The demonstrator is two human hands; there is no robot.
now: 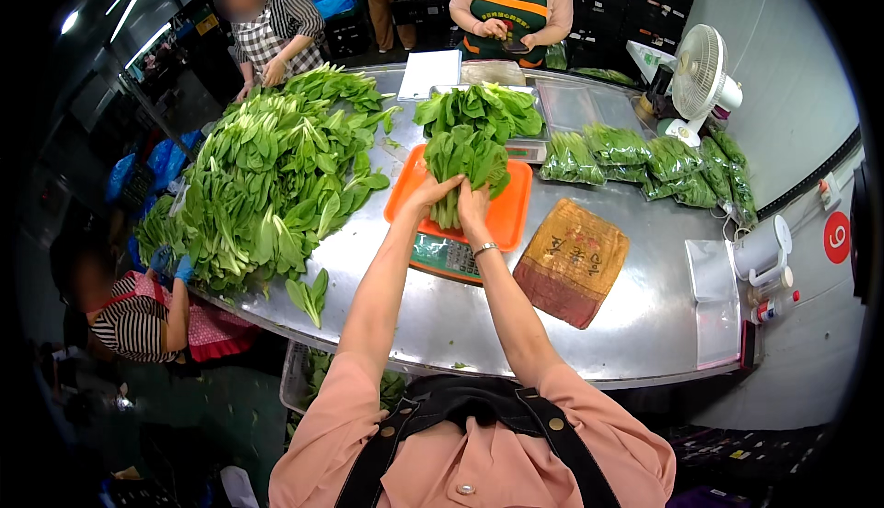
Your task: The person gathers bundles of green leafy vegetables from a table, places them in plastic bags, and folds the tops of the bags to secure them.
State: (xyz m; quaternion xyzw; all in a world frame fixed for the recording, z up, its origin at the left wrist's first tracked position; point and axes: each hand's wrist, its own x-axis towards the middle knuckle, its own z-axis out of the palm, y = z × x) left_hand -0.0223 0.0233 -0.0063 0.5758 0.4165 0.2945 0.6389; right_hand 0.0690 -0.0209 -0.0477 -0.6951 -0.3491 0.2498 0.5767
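Observation:
Both of my hands grip a bunch of leafy greens [464,162], its pale stems pointing towards me. My left hand [434,197] presses on the bunch's left side, and my right hand [474,205] wraps its right side. Under the bunch is the orange tray [511,221] of a digital scale [442,254], whose keypad shows at the front. Whether the bunch rests on the tray cannot be seen. Just beyond, more loose greens [483,109] lie on a second scale [528,152].
A large heap of greens [255,176] covers the left of the metal table [442,335]. Several bagged greens [625,156] lie at right, near a fan [701,76]. A brown package [573,259] sits right of my scale. People stand opposite; blue-gloved hands [176,266] touch the heap.

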